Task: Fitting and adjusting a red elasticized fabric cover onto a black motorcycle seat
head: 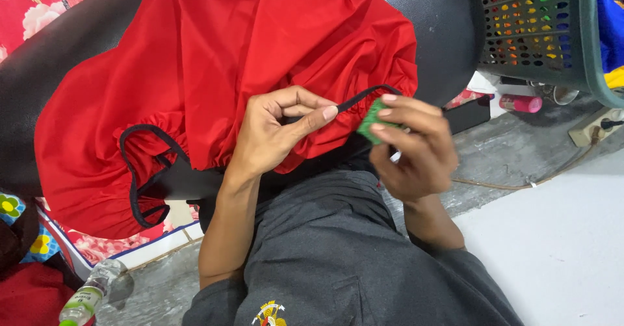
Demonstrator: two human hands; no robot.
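A red gathered garment [195, 72] lies draped over a black padded surface [442, 20] in front of me. Thin black straps [146, 163] run along its ruffled edge. My left hand [273, 134] pinches one black strap between thumb and forefinger near the gathered hem. My right hand [413, 147] holds a small green object [370, 121] in its fingertips, right at the end of that strap. Both hands hover above my lap, which is covered by grey clothing [325, 248].
A dark green perforated basket [539, 20] stands at the upper right, with a pink bottle [520, 103] and a power strip [595, 128] on the floor near it. A clear plastic bottle [88, 293] lies at the lower left beside floral bedding [39, 1].
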